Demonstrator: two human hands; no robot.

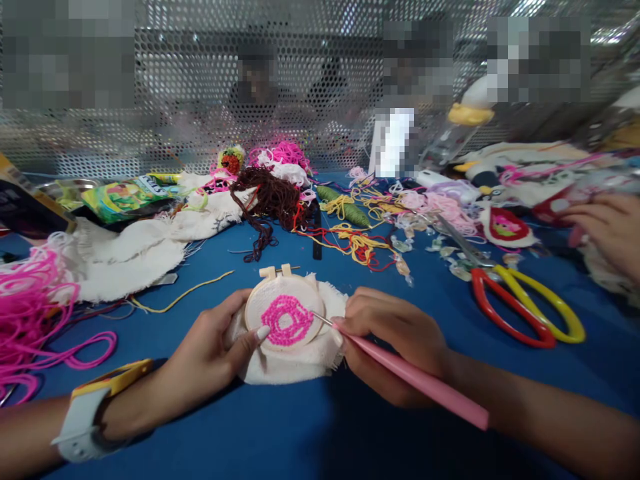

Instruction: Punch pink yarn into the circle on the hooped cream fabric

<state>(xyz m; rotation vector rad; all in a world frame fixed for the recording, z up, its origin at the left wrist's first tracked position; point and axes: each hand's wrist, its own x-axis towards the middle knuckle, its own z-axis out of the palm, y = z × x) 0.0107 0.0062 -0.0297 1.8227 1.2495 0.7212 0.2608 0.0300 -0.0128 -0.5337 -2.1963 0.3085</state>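
Note:
My left hand (223, 338) grips the left side of a small round embroidery hoop (249, 313), its thumb lying on the white cloth. Pink yarn stitches (301, 325) form a rounded shape on the cloth, with a pale gap at the middle. In my right hand (395, 333) is a punch needle (415, 373) with a long pink handle, held like a pen. The metal tip meets the right edge of the pink stitches. Loose cloth (280, 373) with a frayed edge spreads below and right of the hoop.
Scissors (520, 313) with red and yellow handles lie at right. Pink yarn (35, 320) is heaped at left beside white cloth (130, 257). Brown yarn (273, 200), a green snack bag (127, 198) and wrapped candies (403, 265) lie farther back. Another person's hand (610, 223) is at far right.

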